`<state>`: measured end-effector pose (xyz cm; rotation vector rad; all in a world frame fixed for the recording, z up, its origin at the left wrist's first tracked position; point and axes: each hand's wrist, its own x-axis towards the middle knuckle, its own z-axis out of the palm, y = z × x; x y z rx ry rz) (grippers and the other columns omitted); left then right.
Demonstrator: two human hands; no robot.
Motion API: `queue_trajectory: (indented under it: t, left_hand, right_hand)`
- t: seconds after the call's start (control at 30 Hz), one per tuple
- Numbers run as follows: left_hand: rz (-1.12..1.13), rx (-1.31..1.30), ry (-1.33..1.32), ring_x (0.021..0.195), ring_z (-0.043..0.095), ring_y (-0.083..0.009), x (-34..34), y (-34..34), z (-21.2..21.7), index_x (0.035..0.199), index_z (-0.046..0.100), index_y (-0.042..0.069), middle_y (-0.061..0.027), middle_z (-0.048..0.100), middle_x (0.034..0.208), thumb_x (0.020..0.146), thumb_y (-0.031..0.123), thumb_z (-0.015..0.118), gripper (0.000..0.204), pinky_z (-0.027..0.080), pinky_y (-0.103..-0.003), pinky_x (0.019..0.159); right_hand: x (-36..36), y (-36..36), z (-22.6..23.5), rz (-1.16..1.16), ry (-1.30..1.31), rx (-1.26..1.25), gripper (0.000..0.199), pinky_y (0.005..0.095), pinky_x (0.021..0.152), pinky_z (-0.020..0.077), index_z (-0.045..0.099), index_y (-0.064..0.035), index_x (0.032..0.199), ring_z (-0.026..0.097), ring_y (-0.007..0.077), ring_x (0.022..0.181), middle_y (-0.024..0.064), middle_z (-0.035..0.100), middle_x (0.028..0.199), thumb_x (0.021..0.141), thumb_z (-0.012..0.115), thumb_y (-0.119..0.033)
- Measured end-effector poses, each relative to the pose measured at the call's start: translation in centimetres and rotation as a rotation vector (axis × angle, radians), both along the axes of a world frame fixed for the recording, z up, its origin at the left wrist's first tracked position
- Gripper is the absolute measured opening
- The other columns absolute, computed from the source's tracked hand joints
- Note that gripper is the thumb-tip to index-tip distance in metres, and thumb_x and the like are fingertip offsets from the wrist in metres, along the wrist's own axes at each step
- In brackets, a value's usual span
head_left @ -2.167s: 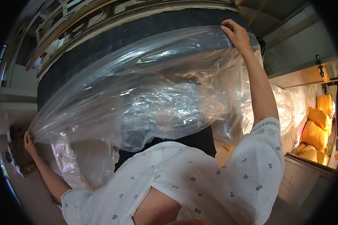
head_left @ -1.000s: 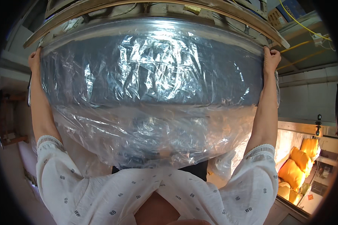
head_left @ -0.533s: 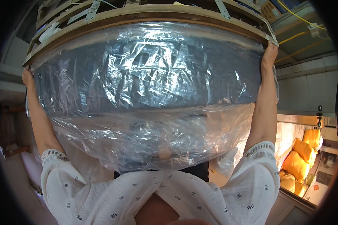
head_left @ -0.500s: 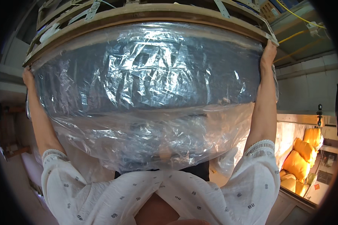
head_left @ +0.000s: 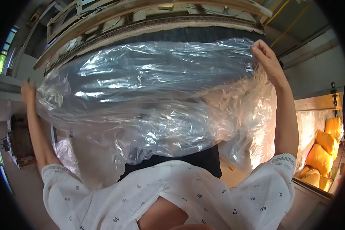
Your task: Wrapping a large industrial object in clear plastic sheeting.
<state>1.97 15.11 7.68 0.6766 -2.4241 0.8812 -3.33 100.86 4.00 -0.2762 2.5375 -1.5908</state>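
Two hands stretching clear plastic over a dark mattress edge

Both of your arms are reaching up and out, holding a large crinkled sheet of clear plastic film (head_left: 149, 103) across the face of a thick dark grey upright mattress-like slab (head_left: 188, 34).

Your right hand (head_left: 266, 57) is gripping the film's upper right corner, fingers curled and pinching the plastic against the thumb, just at the slab's right end. Your left hand (head_left: 28, 92) is holding the far left end of the film; it is partly behind the bunched plastic, so I cannot tell how those fingers are sitting, only that they are closed around or against the film.

Hands are wide apart, probably so the sheet is staying spread and taut along the top rather than sagging into a bundle.

Film is looking glossy, heavily wrinkled, see-through, with bright glare patches; its lower part is hanging loose in folds down toward your white patterned short-sleeved top (head_left: 172, 195). It is sitting between your hands, against the slab, below a pale wooden frame (head_left: 142, 11).

Yellow cushions (head_left: 326, 149) are piled at the far right, well apart.
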Motion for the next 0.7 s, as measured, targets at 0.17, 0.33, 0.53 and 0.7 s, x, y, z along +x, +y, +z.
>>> queue_trajectory:
  t: [0.17, 0.33, 0.53, 0.7]
  left_hand:
    - [-0.850, 1.328, -0.141, 0.090, 0.055, -0.0100, -4.0, 40.8, 2.0, 0.118, 0.054, 0.013, -0.0015, 0.059, 0.107, 0.086, 0.033, 0.055, 0.038, 0.046, -0.024, 0.068]
    - [-1.211, 1.564, -0.461, 0.071, 0.054, -0.0085, -1.3, 60.2, -1.8, 0.104, 0.058, 0.004, -0.0025, 0.058, 0.086, 0.082, 0.023, 0.063, 0.030, 0.043, -0.020, 0.055]
    - [-1.501, 1.588, -0.065, 0.069, 0.051, -0.0085, -2.0, 61.0, -6.6, 0.081, 0.062, 0.003, -0.0008, 0.054, 0.076, 0.077, 0.014, 0.066, 0.012, 0.041, -0.021, 0.061]
    - [-1.112, 1.425, -0.071, 0.078, 0.054, -0.0119, -1.3, 51.3, -8.5, 0.085, 0.062, 0.000, -0.0037, 0.058, 0.083, 0.080, 0.015, 0.063, 0.016, 0.042, -0.023, 0.072]
  right_hand:
    - [4.2, -0.7, 0.1, 0.010, 0.206, -0.126, 0.014, 0.0172, 0.061, 0.0297, 0.044, -0.0085, 0.081, 0.034, 0.0029, 0.069, -0.0061, 0.036, 0.073, 0.087, 0.054, -0.016]
    - [7.1, -1.6, 1.8, 0.035, 0.359, -0.021, 0.015, 0.0180, 0.063, 0.0331, 0.049, -0.0061, 0.089, 0.037, 0.0046, 0.069, -0.0042, 0.039, 0.074, 0.083, 0.060, -0.015]
    - [14.1, 10.6, -4.8, -0.242, 0.756, 0.859, 0.018, 0.0322, 0.069, 0.0456, 0.057, -0.0072, 0.094, 0.057, 0.0234, 0.078, 0.0088, 0.059, 0.086, 0.076, 0.057, -0.010]
    - [28.6, 20.2, -17.7, -0.085, -0.370, 1.402, 0.012, 0.0400, 0.068, 0.0497, 0.065, -0.0096, 0.077, 0.061, 0.0275, 0.082, 0.0114, 0.064, 0.085, 0.074, 0.054, -0.014]
